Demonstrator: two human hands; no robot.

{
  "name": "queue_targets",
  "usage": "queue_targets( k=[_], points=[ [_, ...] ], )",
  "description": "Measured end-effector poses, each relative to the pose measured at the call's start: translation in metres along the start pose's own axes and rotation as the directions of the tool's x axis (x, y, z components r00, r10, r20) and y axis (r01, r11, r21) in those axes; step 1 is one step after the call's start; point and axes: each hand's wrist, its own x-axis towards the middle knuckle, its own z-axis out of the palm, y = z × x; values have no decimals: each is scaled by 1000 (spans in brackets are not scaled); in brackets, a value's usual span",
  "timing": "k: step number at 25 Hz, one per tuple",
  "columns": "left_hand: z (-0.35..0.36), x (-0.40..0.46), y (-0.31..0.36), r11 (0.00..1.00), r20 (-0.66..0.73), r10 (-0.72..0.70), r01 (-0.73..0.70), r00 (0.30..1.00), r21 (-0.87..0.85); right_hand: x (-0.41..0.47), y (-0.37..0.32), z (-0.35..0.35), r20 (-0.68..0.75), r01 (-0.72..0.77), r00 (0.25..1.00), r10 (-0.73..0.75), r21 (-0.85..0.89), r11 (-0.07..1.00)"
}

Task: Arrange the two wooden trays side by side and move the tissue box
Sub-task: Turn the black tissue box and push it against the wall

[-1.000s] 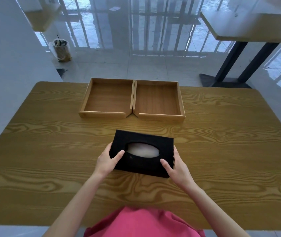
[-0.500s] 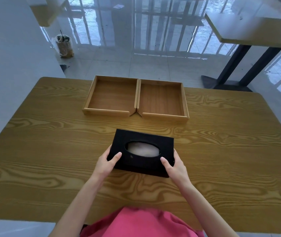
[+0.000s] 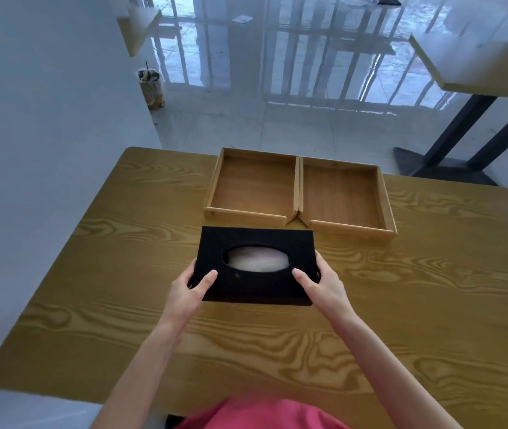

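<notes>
A wood-grain desk [image 3: 401, 305] filled most of the view, standing on a pale glossy floor [image 3: 277, 119]. A second table [image 3: 478, 66] on dark legs stood off past the desk's far right corner, and a cup with a straw [image 3: 150, 85] sat on the floor beyond the far left corner.

Near the desk's far edge, about midway along it, lay two shallow wooden trays. The left tray [image 3: 252, 188] and the right tray [image 3: 344, 196] sat side by side with their inner walls touching along most of their length; at the near ends a small wedge-shaped gap opened between them. Both were bare inside.

Just in front of the trays, toward the person, was the black tissue box [image 3: 256, 243], its top face turned up, with an oval opening showing pale tissue. Its far edge came close to the near walls of the trays, mostly ahead of the left one; whether it rested on the desk or was raised slightly could not be told.

The left hand [image 3: 187, 289] gripped the box's near left corner, thumb on top and fingers wrapped down the side. The right hand [image 3: 324, 284] clamped the near right corner likewise. A pink garment [image 3: 262, 416] showed at the near edge.
</notes>
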Motion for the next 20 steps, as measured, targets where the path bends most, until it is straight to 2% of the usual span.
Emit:
queue_targets(
  k=[13,20],
  points=[
    [-156,83,4,998,46,-26,24,999,59,27,-97,132,-16,52,999,-51,77,996],
    [-204,134,5,999,21,-31,31,999,11,61,-135,180,-38,57,998,-55,58,997]
  ],
)
